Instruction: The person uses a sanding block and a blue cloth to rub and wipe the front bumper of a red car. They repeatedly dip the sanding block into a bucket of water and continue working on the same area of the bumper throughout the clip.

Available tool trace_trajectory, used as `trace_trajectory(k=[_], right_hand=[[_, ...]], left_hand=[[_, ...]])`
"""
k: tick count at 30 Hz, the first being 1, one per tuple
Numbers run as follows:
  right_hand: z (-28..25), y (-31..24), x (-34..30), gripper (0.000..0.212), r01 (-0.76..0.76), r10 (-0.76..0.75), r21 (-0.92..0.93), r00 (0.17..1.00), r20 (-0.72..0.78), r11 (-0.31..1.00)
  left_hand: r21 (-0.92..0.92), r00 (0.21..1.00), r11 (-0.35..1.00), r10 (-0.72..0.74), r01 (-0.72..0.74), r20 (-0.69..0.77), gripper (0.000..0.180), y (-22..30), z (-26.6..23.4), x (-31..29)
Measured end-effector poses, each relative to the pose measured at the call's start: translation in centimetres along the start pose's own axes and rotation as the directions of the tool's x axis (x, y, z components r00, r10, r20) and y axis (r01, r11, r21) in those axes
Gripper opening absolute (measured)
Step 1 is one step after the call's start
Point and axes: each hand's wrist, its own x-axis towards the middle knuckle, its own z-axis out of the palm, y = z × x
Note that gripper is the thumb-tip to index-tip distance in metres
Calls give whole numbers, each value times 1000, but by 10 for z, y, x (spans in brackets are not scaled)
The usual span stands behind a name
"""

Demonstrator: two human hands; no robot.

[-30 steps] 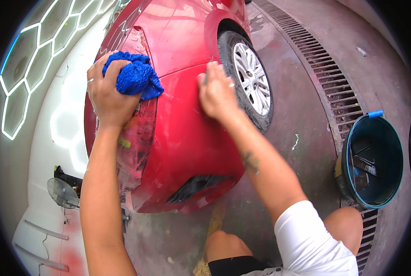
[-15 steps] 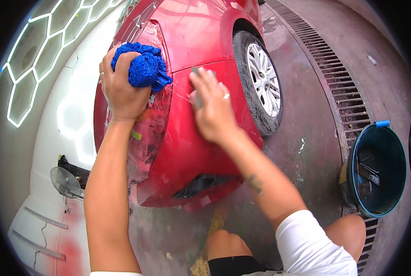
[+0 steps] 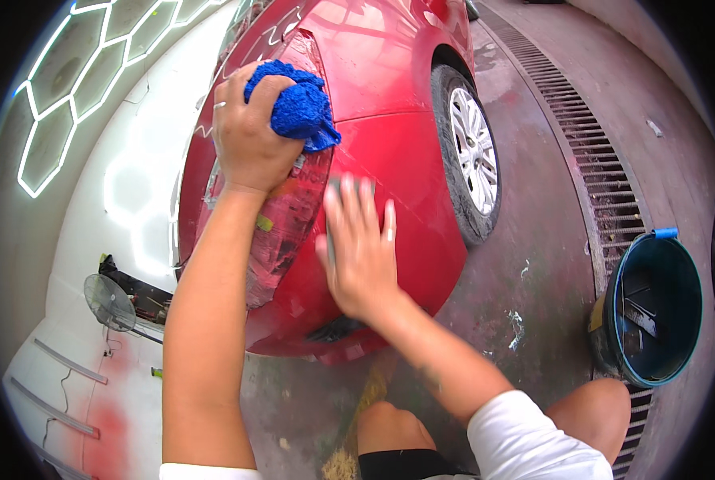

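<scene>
My left hand (image 3: 253, 148) is closed around a bunched bright blue cloth (image 3: 300, 108), above the film-covered rear light (image 3: 289, 220) of a red car. Below and to the right of it, my right hand (image 3: 361, 260) lies against the glossy red rear bumper (image 3: 425, 216), fingers stretched out and a little blurred. A thin grey-green sanding pad (image 3: 331, 244) is pressed under that palm. Only its edges show beside the thumb and past the fingertips. Faint wet streaks run over the paint near the fingers.
The car's rear wheel (image 3: 473, 152) stands right of the bumper. A dark green bucket (image 3: 613, 320) with tools inside sits by a floor drain grate (image 3: 593, 160). At left are a fan (image 3: 109, 302) and a white panel with red overspray (image 3: 105, 432). My bent knees are below.
My right hand has slid with the pad down the bumper, toward me. My left hand keeps its grip on the cloth by the light. The whole view has shifted slightly.
</scene>
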Motion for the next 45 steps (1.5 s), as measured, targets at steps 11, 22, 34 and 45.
trace_trajectory(k=[11, 22, 34, 45], right_hand=[[1, 10, 7, 64, -11, 11, -25, 1000, 11, 1000], [1, 14, 13, 67, -11, 12, -12, 999, 53, 1000], [1, 128, 90, 69, -363, 365, 42, 929, -55, 931], [-16, 165, 108, 61, -496, 497, 33, 866, -46, 868]], left_hand=[[26, 1000, 1000, 12, -12, -2, 43, -1, -1, -1], [8, 1000, 1000, 24, -24, -14, 42, -3, 0, 4], [-7, 1000, 1000, -18, 18, 20, 45, 4, 5, 5], [11, 999, 1000, -29, 29, 45, 47, 9, 5, 7]])
